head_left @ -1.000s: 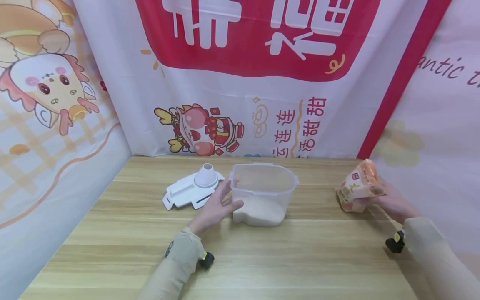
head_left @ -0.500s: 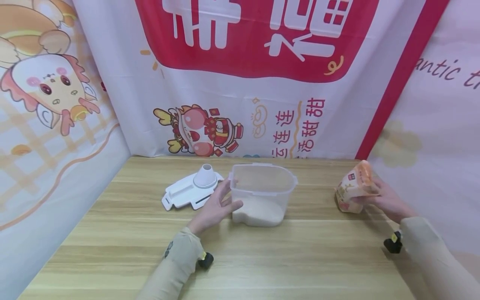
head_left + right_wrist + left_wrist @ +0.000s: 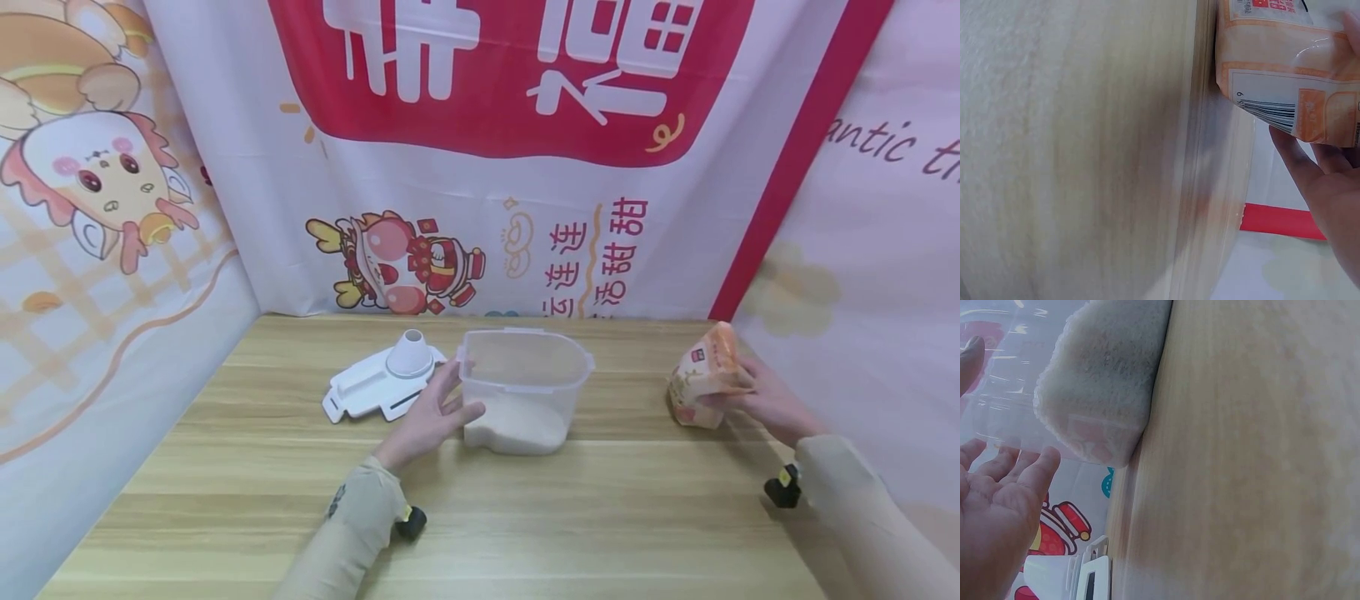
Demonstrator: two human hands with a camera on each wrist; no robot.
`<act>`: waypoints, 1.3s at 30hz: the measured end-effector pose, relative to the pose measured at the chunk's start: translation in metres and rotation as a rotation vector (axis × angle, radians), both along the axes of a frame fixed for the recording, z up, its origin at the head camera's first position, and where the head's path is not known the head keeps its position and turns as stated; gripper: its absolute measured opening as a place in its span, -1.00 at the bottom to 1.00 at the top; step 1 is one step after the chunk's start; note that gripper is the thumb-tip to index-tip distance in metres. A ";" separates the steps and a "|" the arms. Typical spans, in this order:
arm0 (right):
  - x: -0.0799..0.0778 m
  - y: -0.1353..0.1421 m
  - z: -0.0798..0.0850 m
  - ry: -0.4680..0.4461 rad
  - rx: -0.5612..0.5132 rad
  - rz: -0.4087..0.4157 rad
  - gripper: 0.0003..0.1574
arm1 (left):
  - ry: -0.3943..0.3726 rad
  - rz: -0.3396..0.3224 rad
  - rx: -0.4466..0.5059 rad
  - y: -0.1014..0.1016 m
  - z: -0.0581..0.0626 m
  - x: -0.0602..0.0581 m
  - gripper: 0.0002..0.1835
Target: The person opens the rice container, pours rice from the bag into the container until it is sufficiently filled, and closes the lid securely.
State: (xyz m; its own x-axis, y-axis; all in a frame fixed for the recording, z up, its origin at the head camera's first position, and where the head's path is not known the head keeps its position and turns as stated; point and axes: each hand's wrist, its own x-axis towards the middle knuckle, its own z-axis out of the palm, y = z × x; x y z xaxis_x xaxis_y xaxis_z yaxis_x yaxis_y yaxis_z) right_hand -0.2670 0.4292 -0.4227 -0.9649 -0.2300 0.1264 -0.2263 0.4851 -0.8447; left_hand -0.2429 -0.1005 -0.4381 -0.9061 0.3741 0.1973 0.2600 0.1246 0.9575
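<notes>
A clear plastic container (image 3: 525, 360), partly filled with white grains that look like rice (image 3: 1107, 369), stands upright on the table. My left hand (image 3: 432, 418) holds its left side, the thumb on the near face and the fingers along the side wall. At the table's right end, my right hand (image 3: 772, 402) grips an orange and white bag (image 3: 697, 379), which stands leaning with its top folded over toward the hand. The bag's barcode (image 3: 1269, 112) side shows in the right wrist view, with the fingers behind and under its edge.
A white plastic lid (image 3: 367, 385) with a cone-shaped spout (image 3: 410, 354) lies left of the container, close behind my left hand. A printed cloth (image 3: 480, 183) hangs along the table's (image 3: 525, 525) back edge, with more cloth on both sides.
The bag shifts slightly left along with my right hand and wrist. My left hand and the container stay in place.
</notes>
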 end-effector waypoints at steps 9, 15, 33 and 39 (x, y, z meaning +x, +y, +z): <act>0.003 -0.004 0.003 0.017 0.012 0.016 -0.33 | 0.016 -0.021 0.027 0.002 0.000 -0.001 -0.11; 0.002 -0.006 0.003 0.026 0.002 0.017 -0.30 | 0.014 -0.020 0.028 0.003 0.001 -0.001 -0.12; 0.008 -0.025 0.014 -0.001 0.128 -0.053 -0.12 | 0.022 -0.006 0.002 0.001 0.001 0.000 -0.10; 0.009 -0.030 0.014 -0.016 0.090 -0.033 -0.09 | 0.025 -0.005 0.015 0.001 0.001 0.001 -0.12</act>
State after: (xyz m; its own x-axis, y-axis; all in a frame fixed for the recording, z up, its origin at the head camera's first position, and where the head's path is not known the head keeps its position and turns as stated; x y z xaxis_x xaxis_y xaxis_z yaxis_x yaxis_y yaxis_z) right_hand -0.2580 0.3989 -0.4083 -0.9740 -0.2074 0.0914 -0.1957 0.5658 -0.8010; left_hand -0.2414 -0.0992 -0.4375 -0.8988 0.3758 0.2258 0.2849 0.1091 0.9523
